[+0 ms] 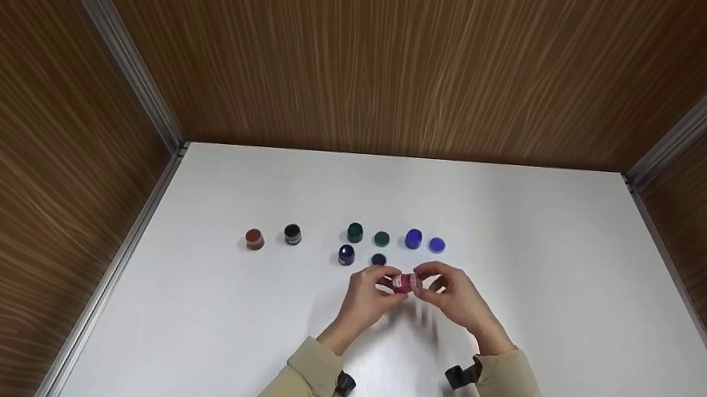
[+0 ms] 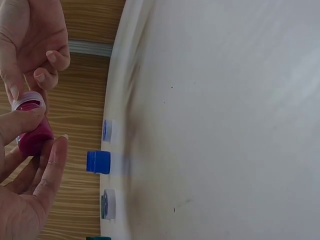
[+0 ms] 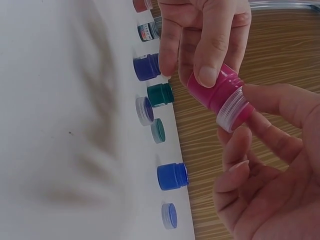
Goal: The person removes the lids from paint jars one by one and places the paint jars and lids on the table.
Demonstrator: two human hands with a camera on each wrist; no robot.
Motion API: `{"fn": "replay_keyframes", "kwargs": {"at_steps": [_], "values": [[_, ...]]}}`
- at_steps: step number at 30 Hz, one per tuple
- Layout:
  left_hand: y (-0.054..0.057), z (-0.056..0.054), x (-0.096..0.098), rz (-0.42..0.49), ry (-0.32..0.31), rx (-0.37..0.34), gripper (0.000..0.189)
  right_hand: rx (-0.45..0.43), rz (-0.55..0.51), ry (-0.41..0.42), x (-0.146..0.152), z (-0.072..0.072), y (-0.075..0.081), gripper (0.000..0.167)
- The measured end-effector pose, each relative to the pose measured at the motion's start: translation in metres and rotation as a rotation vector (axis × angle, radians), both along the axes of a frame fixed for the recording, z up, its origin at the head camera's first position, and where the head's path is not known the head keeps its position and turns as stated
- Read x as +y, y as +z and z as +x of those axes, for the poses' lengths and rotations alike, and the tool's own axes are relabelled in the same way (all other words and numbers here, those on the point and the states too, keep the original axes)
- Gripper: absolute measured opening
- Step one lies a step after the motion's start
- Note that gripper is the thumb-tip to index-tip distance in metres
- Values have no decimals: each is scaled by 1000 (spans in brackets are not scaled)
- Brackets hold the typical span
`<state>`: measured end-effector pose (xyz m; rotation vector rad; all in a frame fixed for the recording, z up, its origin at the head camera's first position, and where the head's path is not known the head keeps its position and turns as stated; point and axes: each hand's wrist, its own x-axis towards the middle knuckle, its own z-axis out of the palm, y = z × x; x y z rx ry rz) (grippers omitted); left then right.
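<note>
A pink jar [image 1: 402,284] is held tilted above the white table [image 1: 184,338], its body gripped between the thumb and fingers of the left hand [image 1: 366,300], while the clear-sided lid [image 3: 231,111] at its mouth is pinched by the right hand [image 1: 461,301]; whether the threads are engaged cannot be told. Beyond the hands, a green jar [image 1: 355,232], a bright blue jar [image 1: 413,238] and a dark blue jar [image 1: 347,255] are each seen uncapped, with a matching lid laid just beside.

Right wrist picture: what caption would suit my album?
Left-hand grip on a pink jar, right-hand grip on its lid; a blue jar and green jar stand uncapped on a white table.
</note>
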<state>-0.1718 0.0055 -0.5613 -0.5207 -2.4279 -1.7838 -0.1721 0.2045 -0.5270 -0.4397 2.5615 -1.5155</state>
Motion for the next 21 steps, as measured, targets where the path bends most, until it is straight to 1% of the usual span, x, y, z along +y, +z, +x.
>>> {"fn": "replay_keyframes", "kwargs": {"at_steps": [4,6,12,13,14,18,21], "values": [[-1,0,0,18,-8,-4,29,-13,-12,-3,2,1,-1,30],[-1,0,-1,25,-13,-23,30,-19,-26,1,2,2,0,31],[-2,1,-2,37,-9,-59,32,-44,-48,0,-6,14,27,30],[-2,1,-3,40,-7,-61,32,-48,-52,0,-7,16,31,30],[-3,1,-3,43,-5,-66,32,-47,-53,4,-7,16,30,30],[-4,1,-4,56,4,-96,33,-47,-52,-1,-1,11,11,31],[-4,0,-5,54,16,-108,33,-60,-53,-24,4,6,-6,35]]}}
